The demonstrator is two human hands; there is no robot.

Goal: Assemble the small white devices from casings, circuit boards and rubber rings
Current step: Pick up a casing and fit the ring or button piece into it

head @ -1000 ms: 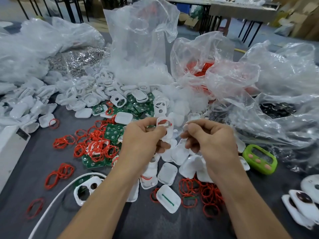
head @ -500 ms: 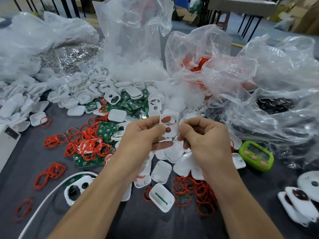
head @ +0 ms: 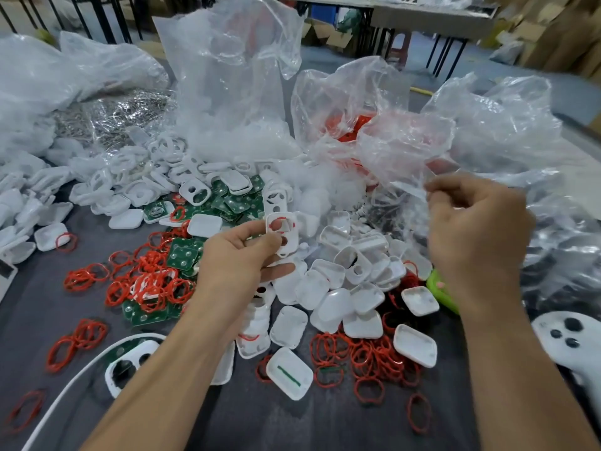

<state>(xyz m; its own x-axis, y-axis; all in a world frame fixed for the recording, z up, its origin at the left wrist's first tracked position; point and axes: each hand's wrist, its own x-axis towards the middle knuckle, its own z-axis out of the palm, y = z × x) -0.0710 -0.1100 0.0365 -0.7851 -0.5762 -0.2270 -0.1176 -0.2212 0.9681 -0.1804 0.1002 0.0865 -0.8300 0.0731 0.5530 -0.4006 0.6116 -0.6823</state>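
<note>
My left hand (head: 242,255) holds a white casing front (head: 283,234) with two openings and a red rubber ring seated inside it, above the middle of the table. My right hand (head: 473,236) hangs to the right by the clear plastic bags, fingers curled, nothing visibly held. Below lies a pile of white casing backs (head: 344,294). Green circuit boards (head: 183,258) and loose red rubber rings (head: 361,356) are scattered on the grey table (head: 195,418).
Clear plastic bags (head: 406,148) of parts crowd the back and right. A green timer (head: 440,289) peeks out beside my right wrist. A white controller-like device (head: 567,336) lies at far right, a white casing front (head: 128,362) at lower left.
My right hand has pulled away from the casing, moving right and up toward the bags. My left hand still holds the casing front.
</note>
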